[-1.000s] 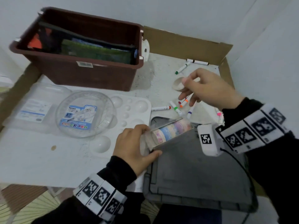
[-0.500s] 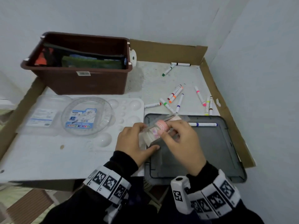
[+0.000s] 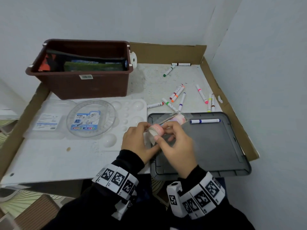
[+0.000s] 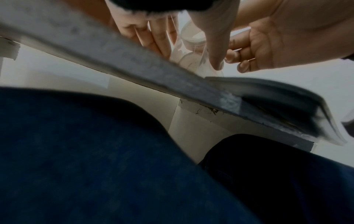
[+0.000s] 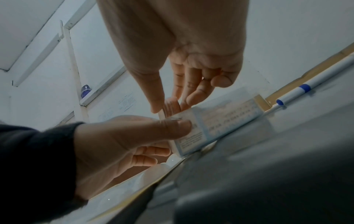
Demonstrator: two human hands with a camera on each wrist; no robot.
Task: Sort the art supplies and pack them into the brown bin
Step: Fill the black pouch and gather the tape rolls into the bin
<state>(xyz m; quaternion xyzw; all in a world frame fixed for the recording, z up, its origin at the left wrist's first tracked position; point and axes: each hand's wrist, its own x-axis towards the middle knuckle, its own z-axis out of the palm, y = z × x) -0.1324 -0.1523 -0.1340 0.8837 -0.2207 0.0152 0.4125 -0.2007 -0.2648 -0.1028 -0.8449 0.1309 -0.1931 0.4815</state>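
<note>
The brown bin (image 3: 78, 83) stands at the back left with dark pouches and a green pack inside. Over the grey lid's near left corner, my left hand (image 3: 144, 131) grips the near end of a clear tape box (image 3: 176, 118) that holds pastel rolls. My right hand (image 3: 163, 132) pinches a pink tape roll (image 3: 157, 130) at the box's open end. In the right wrist view my right fingertips (image 5: 159, 108) pinch the pink tape roll (image 5: 171, 106), and my left thumb lies on the clear tape box (image 5: 220, 121).
A grey lid (image 3: 212, 146) lies at the front right with a blue marker (image 3: 205, 121) on it. Several loose markers (image 3: 177, 95) lie behind it. A white palette (image 3: 129, 113) and a clear round pen case (image 3: 91, 118) sit left. Cardboard walls edge the table.
My right hand came back from the markers at the far side and now pinches a pink tape roll at the box's near end. My left hand kept hold of the box.
</note>
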